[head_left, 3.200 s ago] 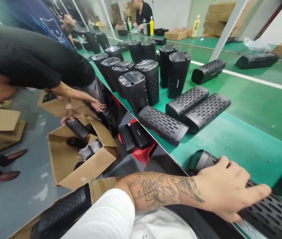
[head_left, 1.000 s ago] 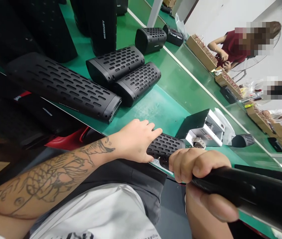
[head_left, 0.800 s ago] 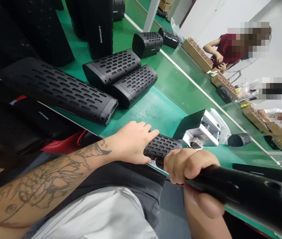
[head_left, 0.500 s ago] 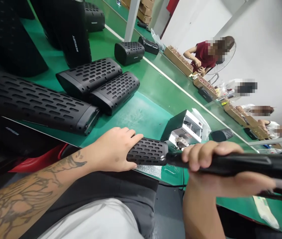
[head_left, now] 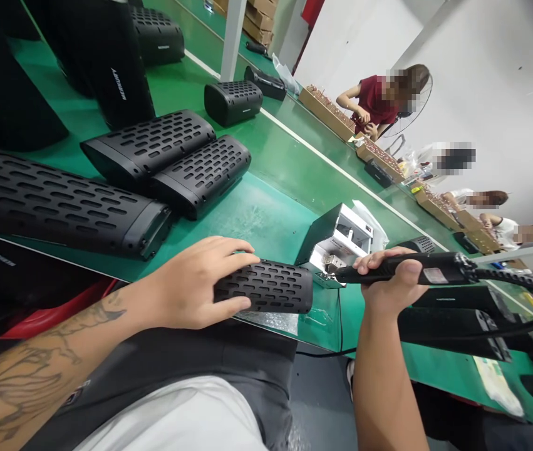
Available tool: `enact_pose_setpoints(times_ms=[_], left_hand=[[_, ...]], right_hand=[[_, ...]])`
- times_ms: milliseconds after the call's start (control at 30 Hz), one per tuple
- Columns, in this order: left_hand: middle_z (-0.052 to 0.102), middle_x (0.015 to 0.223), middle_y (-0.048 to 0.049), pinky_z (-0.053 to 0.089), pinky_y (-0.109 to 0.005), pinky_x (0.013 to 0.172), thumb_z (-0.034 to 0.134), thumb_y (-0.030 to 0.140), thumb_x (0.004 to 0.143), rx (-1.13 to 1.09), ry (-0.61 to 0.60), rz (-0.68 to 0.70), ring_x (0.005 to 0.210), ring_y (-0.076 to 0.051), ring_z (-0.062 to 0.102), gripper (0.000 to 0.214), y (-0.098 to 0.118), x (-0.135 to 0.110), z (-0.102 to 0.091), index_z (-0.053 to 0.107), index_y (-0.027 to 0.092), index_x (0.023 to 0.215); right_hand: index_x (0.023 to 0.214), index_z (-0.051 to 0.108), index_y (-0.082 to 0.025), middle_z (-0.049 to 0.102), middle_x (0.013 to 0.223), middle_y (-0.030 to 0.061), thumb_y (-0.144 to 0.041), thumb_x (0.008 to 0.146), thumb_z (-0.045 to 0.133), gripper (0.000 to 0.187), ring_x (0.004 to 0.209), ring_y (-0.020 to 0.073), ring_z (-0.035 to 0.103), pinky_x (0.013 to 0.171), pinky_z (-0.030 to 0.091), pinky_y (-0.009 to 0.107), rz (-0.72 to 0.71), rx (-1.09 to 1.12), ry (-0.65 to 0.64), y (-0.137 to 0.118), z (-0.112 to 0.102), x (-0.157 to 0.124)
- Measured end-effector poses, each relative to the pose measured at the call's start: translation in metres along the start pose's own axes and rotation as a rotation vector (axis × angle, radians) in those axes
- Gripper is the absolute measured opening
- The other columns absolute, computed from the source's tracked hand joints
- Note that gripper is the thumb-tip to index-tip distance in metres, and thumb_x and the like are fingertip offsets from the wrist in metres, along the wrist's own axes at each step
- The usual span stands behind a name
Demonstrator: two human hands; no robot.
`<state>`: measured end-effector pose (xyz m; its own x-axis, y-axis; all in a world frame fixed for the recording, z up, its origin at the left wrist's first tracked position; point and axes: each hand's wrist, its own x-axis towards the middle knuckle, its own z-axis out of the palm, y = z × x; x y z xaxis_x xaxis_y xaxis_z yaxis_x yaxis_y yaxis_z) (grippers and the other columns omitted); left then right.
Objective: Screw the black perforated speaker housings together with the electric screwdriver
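My left hand [head_left: 195, 282] grips the left end of a black speaker [head_left: 270, 287] with a slotted grille, thumb and fingers on either side of it. The speaker lies at the green table's near edge, on clear plastic wrap. In my right hand [head_left: 393, 272] is a black electric screwdriver [head_left: 428, 269] with a coiled cord, held level, fingers wrapped round it. Its tip points left, at the front of a silver and black screw feeder [head_left: 336, 241]; I cannot tell whether it touches. The speaker is just left of the feeder and below it.
Several similar speakers [head_left: 200, 172] lie on the green table [head_left: 266, 210] to the left. More black housings [head_left: 449, 329] lie to the right, beside a pale glove-like item [head_left: 496, 382]. Co-workers [head_left: 374, 100] sit across the line behind open cardboard boxes [head_left: 327, 113].
The screwdriver tip has moved from the speaker's right end up to the screw feeder, with my right hand now farther back. My left hand stays on the speaker; the view has shifted slightly.
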<state>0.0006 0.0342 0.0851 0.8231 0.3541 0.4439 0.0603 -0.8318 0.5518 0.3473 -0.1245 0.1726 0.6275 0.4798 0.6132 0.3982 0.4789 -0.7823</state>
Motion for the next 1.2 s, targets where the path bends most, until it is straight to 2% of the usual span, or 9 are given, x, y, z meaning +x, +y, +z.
enact_pose_setpoints(times_ms=[100,233,467,600,700,767,900,1033,1200], left_hand=[[0.058,0.183,-0.0165,0.057,-0.061,0.137,0.079,0.050,0.110,-0.110,0.107,-0.042,0.165,-0.045,0.064,0.072,-0.018,-0.029,0.005,0.057,0.034,0.176],[0.041,0.194,-0.0233,0.055,-0.068,0.141,0.095,0.052,0.098,-0.177,0.092,-0.096,0.176,-0.052,0.052,0.108,-0.034,-0.053,0.023,0.039,0.032,0.188],[0.053,0.177,-0.0259,0.060,-0.072,0.134,0.102,0.041,0.090,-0.247,0.151,0.003,0.167,-0.051,0.060,0.111,-0.042,-0.050,0.042,0.039,0.030,0.182],[0.056,0.170,-0.0244,0.063,-0.072,0.129,0.102,0.039,0.085,-0.270,0.200,0.052,0.159,-0.050,0.065,0.115,-0.043,-0.047,0.047,0.039,0.031,0.181],[0.056,0.169,-0.0239,0.064,-0.069,0.127,0.102,0.036,0.082,-0.283,0.220,0.049,0.154,-0.048,0.068,0.116,-0.042,-0.047,0.050,0.040,0.030,0.180],[0.057,0.169,-0.0239,0.064,-0.068,0.128,0.102,0.037,0.081,-0.282,0.218,0.039,0.153,-0.048,0.068,0.115,-0.041,-0.046,0.050,0.042,0.030,0.179],[0.059,0.169,-0.0244,0.062,-0.068,0.130,0.102,0.043,0.082,-0.292,0.209,0.027,0.153,-0.048,0.069,0.112,-0.039,-0.045,0.049,0.045,0.027,0.177],[0.058,0.173,-0.0251,0.061,-0.068,0.133,0.104,0.050,0.083,-0.324,0.201,0.013,0.157,-0.049,0.068,0.116,-0.040,-0.046,0.047,0.046,0.026,0.180],[0.036,0.194,-0.0309,0.048,-0.079,0.143,0.106,0.077,0.082,-0.361,0.165,0.016,0.176,-0.059,0.049,0.137,-0.036,-0.052,0.041,0.037,0.029,0.190]], right_hand=[[0.090,0.073,-0.024,0.064,0.061,-0.0070,-0.075,0.092,0.094,0.055,0.043,0.0162,0.061,0.049,0.062,0.033,0.002,0.008,-0.002,-0.008,0.003,-0.006],[0.102,0.072,-0.027,0.065,0.074,-0.0069,-0.077,0.090,0.099,0.058,0.057,0.0204,0.072,0.066,0.074,0.046,0.105,0.072,-0.107,-0.018,0.034,-0.018],[0.118,0.079,-0.032,0.075,0.088,-0.0008,-0.074,0.083,0.109,0.063,0.079,0.0278,0.081,0.086,0.078,0.056,0.283,0.255,-0.483,-0.068,0.109,-0.054],[0.119,0.085,-0.031,0.076,0.084,-0.0006,-0.079,0.100,0.093,0.052,0.069,0.0216,0.074,0.081,0.074,0.047,0.311,0.346,-0.611,-0.102,0.135,-0.077],[0.117,0.087,-0.026,0.078,0.082,0.0006,-0.084,0.105,0.083,0.059,0.064,0.0188,0.074,0.074,0.070,0.041,0.314,0.372,-0.662,-0.107,0.148,-0.083],[0.116,0.087,-0.024,0.080,0.083,0.0007,-0.082,0.102,0.088,0.059,0.065,0.0197,0.077,0.073,0.070,0.041,0.299,0.379,-0.713,-0.099,0.153,-0.083],[0.119,0.086,-0.026,0.079,0.081,-0.0010,-0.074,0.103,0.093,0.051,0.061,0.0188,0.076,0.070,0.071,0.041,0.262,0.362,-0.743,-0.085,0.155,-0.081],[0.123,0.086,-0.027,0.081,0.083,0.0010,-0.075,0.105,0.089,0.051,0.063,0.0209,0.075,0.072,0.072,0.044,0.243,0.315,-0.778,-0.094,0.156,-0.087],[0.108,0.088,-0.028,0.073,0.075,0.0000,-0.061,0.126,0.061,0.047,0.061,0.0192,0.072,0.070,0.068,0.042,0.317,0.237,-0.546,-0.122,0.166,-0.100]])
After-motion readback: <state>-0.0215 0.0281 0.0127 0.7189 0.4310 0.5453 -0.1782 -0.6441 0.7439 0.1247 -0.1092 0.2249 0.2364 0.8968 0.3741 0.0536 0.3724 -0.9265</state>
